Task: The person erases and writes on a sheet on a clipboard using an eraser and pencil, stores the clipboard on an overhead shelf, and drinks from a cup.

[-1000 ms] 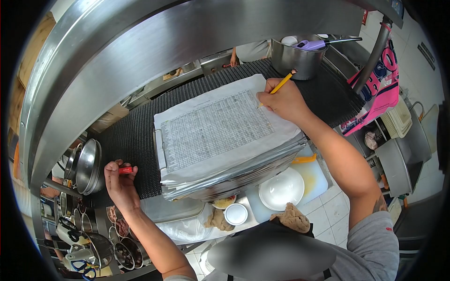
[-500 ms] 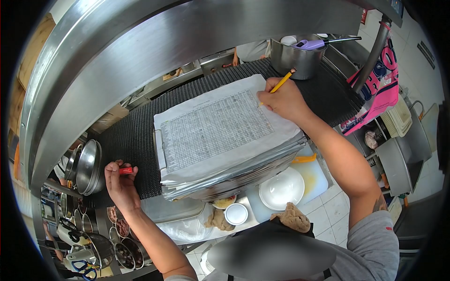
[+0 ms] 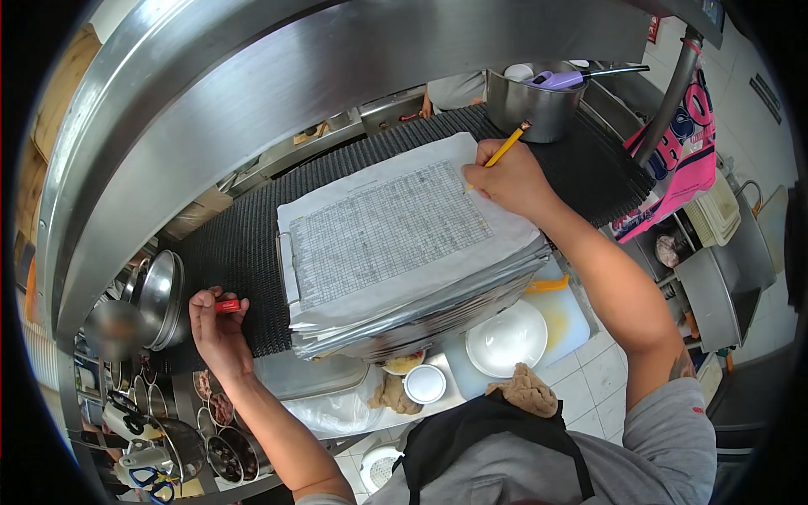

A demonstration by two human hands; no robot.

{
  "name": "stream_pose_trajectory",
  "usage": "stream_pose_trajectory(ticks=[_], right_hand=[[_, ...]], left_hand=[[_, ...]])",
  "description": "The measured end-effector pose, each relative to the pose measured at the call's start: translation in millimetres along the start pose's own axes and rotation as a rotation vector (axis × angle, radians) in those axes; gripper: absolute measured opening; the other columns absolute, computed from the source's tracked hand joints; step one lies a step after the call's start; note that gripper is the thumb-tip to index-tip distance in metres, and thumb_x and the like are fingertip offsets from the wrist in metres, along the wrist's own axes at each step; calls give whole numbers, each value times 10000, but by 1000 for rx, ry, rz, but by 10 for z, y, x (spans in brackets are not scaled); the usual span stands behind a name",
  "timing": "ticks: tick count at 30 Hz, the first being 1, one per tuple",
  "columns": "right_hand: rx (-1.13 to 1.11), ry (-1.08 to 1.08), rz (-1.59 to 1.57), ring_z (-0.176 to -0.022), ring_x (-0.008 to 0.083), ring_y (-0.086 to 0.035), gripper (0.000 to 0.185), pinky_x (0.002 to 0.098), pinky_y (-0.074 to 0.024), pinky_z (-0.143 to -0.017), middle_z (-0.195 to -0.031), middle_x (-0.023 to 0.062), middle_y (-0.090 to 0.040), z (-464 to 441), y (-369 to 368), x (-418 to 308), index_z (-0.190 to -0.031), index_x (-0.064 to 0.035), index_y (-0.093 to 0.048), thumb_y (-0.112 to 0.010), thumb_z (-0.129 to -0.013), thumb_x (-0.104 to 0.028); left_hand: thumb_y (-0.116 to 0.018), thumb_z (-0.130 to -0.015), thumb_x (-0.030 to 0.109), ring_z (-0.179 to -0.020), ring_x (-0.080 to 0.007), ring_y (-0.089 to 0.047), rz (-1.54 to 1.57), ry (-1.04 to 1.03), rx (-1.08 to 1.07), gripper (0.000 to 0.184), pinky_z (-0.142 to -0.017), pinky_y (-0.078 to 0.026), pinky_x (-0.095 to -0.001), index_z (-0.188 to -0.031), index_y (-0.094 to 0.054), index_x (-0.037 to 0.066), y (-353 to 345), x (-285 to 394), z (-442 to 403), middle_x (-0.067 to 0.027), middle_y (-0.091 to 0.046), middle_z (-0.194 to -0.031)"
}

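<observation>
With right hand (image 3: 513, 181) gripping pencil (image 3: 509, 146) at sheet's (image 3: 387, 227) right edge, pinching red item (image 3: 227, 306) in left hand (image 3: 220, 332) over mat's (image 3: 236, 244) left end.

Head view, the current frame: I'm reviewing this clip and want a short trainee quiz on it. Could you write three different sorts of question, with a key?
1. What does the person's right hand hold over the white paper sheet printed with a dense grid?

2. True or false: the purple lighter with a long dark nozzle rests at the top of the round grey metal pot.

3. What is in the fingers of the left hand?
A) blue-handled scissors
B) a small red object
C) a crumpled brown cloth

Key: 1. A slender yellow pencil. 2. True. 3. B.
</observation>
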State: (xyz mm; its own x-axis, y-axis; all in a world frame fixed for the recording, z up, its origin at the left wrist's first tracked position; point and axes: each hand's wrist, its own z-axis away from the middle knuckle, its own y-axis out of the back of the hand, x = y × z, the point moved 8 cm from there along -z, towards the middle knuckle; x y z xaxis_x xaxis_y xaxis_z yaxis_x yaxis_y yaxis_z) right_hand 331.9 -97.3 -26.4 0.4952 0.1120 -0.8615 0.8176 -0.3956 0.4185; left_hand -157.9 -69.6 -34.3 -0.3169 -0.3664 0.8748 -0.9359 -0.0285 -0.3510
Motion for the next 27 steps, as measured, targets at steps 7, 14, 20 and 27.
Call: stream_pose_trajectory(ticks=[7,14,20,27], right_hand=[[-47,-150,-195,-494,121,-567,197,282,-440,-482,-589,60,-613,-2,-11,89,-698,-21,-598,-707,-824,-128],[-28,-92,-410,-493,98,-501,225,251,-370,-447,-609,12,-538,-58,40,253,-729,-121,-528,-647,-914,-167],[-86,-146,-599,-614,109,-578,103,245,-456,-530,-762,27,-610,-191,86,420,-887,-106,-571,-589,-967,-169],[-70,-17,-526,-630,54,-512,278,210,-397,-573,-914,-9,-603,-242,120,211,-1247,-80,-571,-595,-1037,-260]], left_hand=[[-620,-1011,194,-900,-176,-659,-3,2,-6,148,-773,-594,-373,-1078,-589,65,4,-3,-2,-73,-622,-1079],[-576,-896,69,-920,-229,-679,-14,45,57,205,-816,-619,-451,-1094,-612,32,57,-48,-23,-103,-629,-1034],[-534,-901,-49,-895,-237,-662,81,97,87,271,-855,-605,-488,-1152,-568,47,80,-116,-71,-99,-575,-1058],[-599,-931,-10,-801,-170,-646,-36,40,51,349,-651,-546,-292,-1251,-474,49,-2,-70,-53,-117,-653,-989]])
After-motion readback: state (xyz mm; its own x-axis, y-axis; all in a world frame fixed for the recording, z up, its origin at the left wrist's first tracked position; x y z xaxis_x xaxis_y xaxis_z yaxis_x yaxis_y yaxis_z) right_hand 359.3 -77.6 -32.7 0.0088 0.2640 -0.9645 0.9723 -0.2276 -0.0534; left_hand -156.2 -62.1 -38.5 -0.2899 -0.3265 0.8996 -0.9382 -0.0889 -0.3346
